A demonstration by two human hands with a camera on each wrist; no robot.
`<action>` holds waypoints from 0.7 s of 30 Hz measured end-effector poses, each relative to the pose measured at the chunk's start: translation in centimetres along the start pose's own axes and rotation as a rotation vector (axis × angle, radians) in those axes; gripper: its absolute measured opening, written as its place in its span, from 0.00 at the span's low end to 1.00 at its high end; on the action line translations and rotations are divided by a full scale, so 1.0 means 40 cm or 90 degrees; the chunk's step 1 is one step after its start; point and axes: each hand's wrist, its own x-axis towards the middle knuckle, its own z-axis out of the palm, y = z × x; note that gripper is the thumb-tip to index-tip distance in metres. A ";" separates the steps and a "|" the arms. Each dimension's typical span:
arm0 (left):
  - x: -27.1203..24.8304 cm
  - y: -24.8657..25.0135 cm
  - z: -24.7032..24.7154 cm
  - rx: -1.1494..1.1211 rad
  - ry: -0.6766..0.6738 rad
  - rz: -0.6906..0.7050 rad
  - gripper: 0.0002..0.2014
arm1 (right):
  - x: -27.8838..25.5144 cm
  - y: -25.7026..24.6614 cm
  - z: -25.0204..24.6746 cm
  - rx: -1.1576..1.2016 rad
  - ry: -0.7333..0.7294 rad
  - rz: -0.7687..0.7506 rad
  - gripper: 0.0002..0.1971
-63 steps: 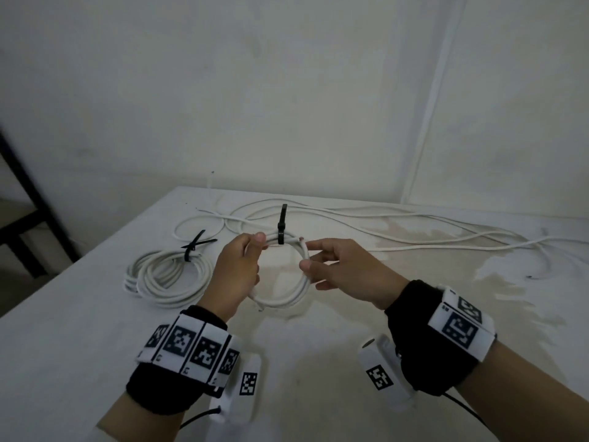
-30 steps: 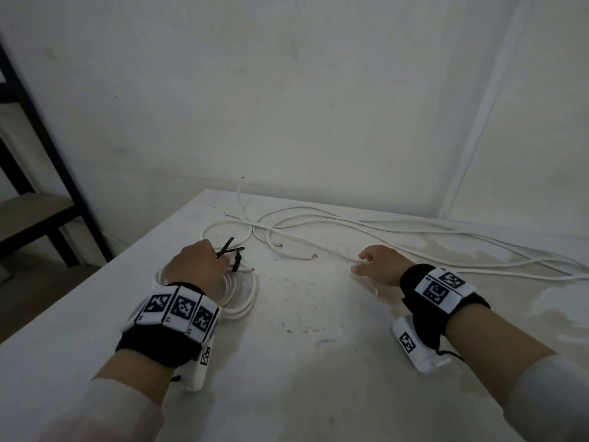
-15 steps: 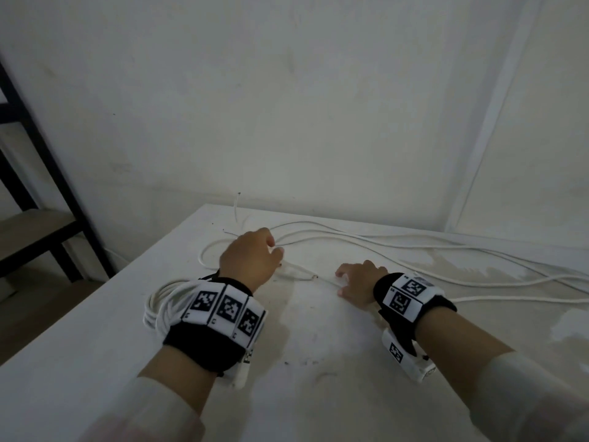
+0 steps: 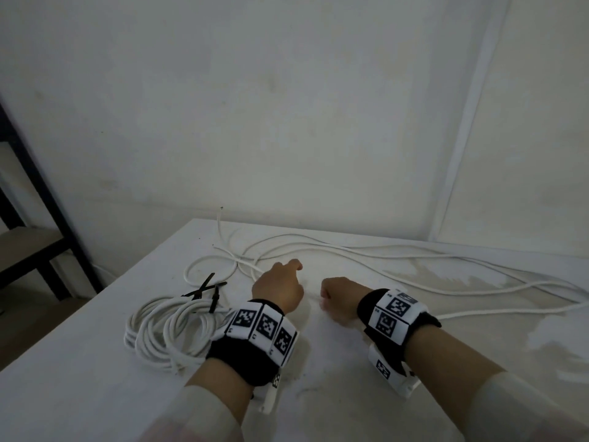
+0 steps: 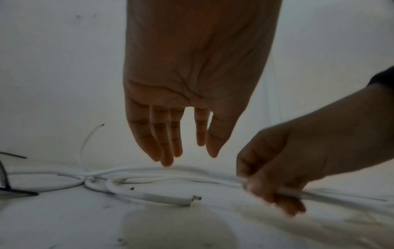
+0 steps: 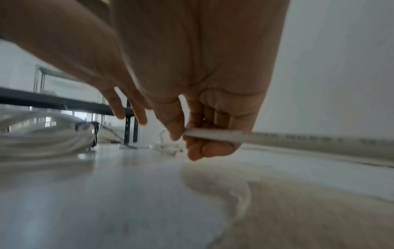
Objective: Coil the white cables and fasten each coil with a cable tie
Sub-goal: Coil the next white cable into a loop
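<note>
White tied coils (image 4: 165, 330), two, black cable ties (image 4: 208, 291) fastened: newly set down at desk (image 4: 79, 387) left. Loose cable (image 6: 277, 139): freshly pinched near its end by right hand (image 4: 339, 296). Left hand (image 4: 280, 287): released, fingers straight, hovering over strands. Next coil starting.

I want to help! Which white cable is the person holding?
The loose cable pinched in the right hand. The other loose cables lie untouched, the coiled ones already tied at left.
</note>
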 end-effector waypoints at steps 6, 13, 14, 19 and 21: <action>0.031 0.004 0.019 -0.054 0.027 0.003 0.18 | -0.080 0.010 -0.055 0.155 0.149 -0.083 0.09; 0.071 -0.020 -0.015 -0.116 0.213 0.026 0.15 | -0.153 0.067 -0.137 0.197 0.344 -0.058 0.11; 0.075 -0.027 -0.022 -0.119 0.225 0.024 0.15 | -0.160 0.080 -0.148 0.202 0.361 -0.039 0.10; 0.086 -0.053 -0.043 -0.115 0.237 0.033 0.14 | -0.204 0.146 -0.202 0.083 0.439 0.075 0.13; 0.083 -0.057 -0.049 -0.105 0.239 0.041 0.13 | -0.223 0.171 -0.224 0.024 0.463 0.120 0.13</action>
